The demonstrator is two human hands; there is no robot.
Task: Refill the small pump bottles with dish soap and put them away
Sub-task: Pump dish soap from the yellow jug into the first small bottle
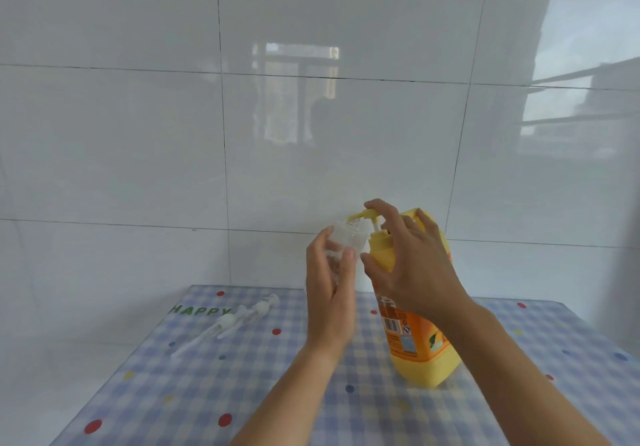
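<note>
The bottle (343, 241) is gripped in the left hand (330, 293) and held up, its open mouth beneath the nozzle of the pump (360, 217) on the jug (422, 352), which stands right of the tabletop's (207, 393) middle. The right hand (408, 262) is curled over that pump, thumb at the neck. The mouth is best kept directly under the nozzle and the pump pressed slowly — soap strings and drips. Little soap, if any, can be seen in the clear bottle; the jug is opaque — its level is hidden. Two loose pumps (235, 321) lie toward the far left corner.
</note>
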